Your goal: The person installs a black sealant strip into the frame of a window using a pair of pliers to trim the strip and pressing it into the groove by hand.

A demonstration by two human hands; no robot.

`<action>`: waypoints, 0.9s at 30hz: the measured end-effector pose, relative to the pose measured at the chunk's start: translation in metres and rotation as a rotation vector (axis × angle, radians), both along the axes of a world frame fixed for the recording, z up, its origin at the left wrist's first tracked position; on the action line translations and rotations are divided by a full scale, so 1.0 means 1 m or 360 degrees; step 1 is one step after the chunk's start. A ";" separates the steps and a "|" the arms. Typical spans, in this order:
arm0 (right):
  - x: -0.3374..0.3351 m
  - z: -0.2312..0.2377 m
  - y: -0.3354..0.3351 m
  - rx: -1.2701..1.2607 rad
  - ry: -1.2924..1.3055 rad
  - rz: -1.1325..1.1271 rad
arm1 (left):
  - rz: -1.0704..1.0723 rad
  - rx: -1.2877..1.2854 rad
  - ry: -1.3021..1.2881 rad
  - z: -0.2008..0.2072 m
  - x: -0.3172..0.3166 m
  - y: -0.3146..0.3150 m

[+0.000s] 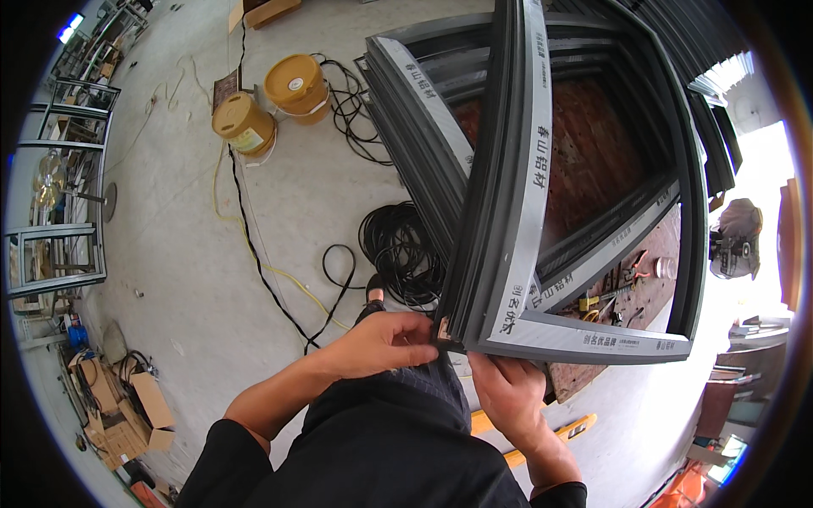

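A dark grey metal frame point(518, 212), like a window frame, stands tilted before me with printed pale protective film along its faces. My right hand point(512, 389) grips its near edge from below, the fingertips hidden under the profile. At the frame's near left corner, my left hand point(381, 345) is closed, thumb and fingers drawn together; whatever they pinch is too small to make out. A small copper-coloured spot point(443, 328) shows on the corner's end, right beside those fingertips. Behind leans another similar frame point(423, 93), partly covered by the first.
Under the frames is a worn reddish-brown worktable point(584, 140). Pliers point(637, 264), other hand tools and a clear jar point(666, 268) lie at its right. Coiled black cable point(398, 250) and two yellow buckets point(296, 85) occupy the floor. Yellow forks point(576, 427) protrude low by my right forearm.
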State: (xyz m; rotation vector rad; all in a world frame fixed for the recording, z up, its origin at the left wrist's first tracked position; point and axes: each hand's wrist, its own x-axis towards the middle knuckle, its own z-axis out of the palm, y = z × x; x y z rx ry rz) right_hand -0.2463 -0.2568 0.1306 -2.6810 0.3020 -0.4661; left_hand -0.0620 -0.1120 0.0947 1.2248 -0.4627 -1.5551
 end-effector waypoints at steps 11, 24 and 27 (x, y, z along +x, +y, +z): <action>0.002 -0.004 -0.005 -0.0044 0.0051 0.0061 | 0.0261 0.0103 -0.0115 0.003 -0.028 0.001; -0.006 -0.008 -0.006 -0.0155 -0.0082 0.0121 | 0.0198 0.0212 -0.1624 0.036 -0.009 -0.025; -0.009 -0.011 -0.009 -0.0322 -0.0161 0.0174 | 0.0130 0.0116 -0.2005 0.040 -0.010 -0.032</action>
